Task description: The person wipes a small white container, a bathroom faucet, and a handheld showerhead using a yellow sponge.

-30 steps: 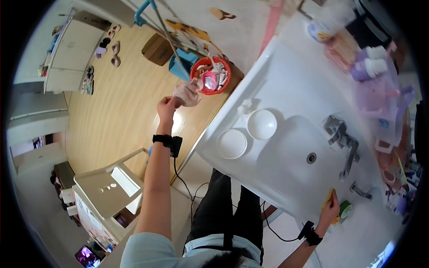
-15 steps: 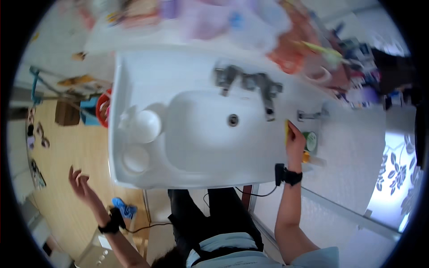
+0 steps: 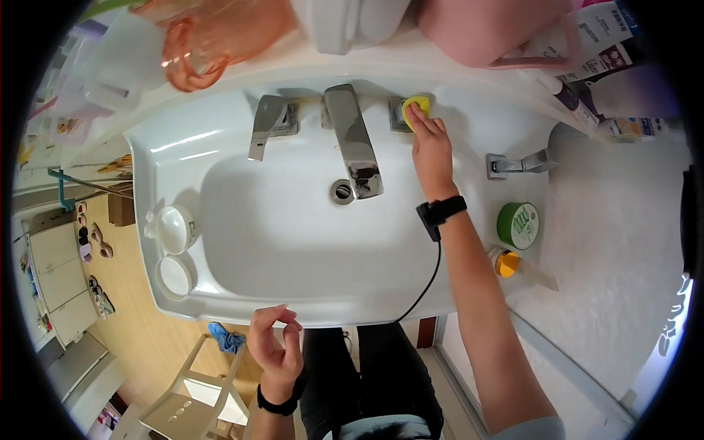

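My right hand (image 3: 431, 150) presses a round yellow sponge (image 3: 416, 110) with its fingertips against the square right-hand tap handle (image 3: 397, 116) at the back of the white sink (image 3: 293, 301). The sponge hides part of that handle. Left of it stand the chrome spout (image 3: 352, 139), reaching over the drain (image 3: 342, 192), and the lever handle (image 3: 268, 125). Just at the sink's front rim hovers my left hand (image 3: 277, 348), fingers loosely bent, thumb apart, holding nothing.
Two white cups (image 3: 174, 229) (image 3: 174, 277) stand on the sink's left ledge. On the right are a chrome fitting (image 3: 517, 163), a green tub (image 3: 518, 225) and an orange-capped bottle (image 3: 504, 262). A pink container (image 3: 491, 29) and an orange jug (image 3: 227, 37) crowd the shelf behind.
My right hand has moved from the sink's right side to the tap handle at the back, carrying the sponge. My left hand has come rightward to the front rim. The view has shifted.
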The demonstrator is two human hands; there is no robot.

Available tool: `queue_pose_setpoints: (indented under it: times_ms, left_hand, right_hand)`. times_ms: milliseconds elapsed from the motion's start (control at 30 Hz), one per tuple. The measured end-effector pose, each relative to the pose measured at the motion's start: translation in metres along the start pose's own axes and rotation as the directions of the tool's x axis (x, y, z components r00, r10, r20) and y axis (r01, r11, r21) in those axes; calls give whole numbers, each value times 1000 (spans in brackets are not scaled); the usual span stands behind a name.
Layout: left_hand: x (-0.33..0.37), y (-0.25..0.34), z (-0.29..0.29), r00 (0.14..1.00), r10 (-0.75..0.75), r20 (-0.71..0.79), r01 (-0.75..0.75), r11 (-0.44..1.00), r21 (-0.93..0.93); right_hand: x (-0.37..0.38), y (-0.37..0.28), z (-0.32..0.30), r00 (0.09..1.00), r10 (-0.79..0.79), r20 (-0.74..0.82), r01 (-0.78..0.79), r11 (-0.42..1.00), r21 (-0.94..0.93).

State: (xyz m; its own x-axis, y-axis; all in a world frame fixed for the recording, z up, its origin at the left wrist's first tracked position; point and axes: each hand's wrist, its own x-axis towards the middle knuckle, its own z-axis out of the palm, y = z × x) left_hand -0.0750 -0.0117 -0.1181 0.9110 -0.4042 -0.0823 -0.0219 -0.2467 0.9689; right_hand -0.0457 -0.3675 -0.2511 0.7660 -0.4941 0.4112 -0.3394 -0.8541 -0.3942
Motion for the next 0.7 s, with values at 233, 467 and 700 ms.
queue_pose_setpoints:
  times_ms: [233,467,700]
  left_hand:
    - [17,-17,24,941,203,269,-297,877,376]
    - [13,-16,30,934,-325,147,310,943,117]
    - [19,-15,25,924,-317,213,293,946,137]
  right_hand:
    - [6,19,-12,991,-117,60,116,993,25]
    - [21,14,-7,999,-5,-35,8,997,78]
    - [7,28,-18,999,49,1,-49,993,106]
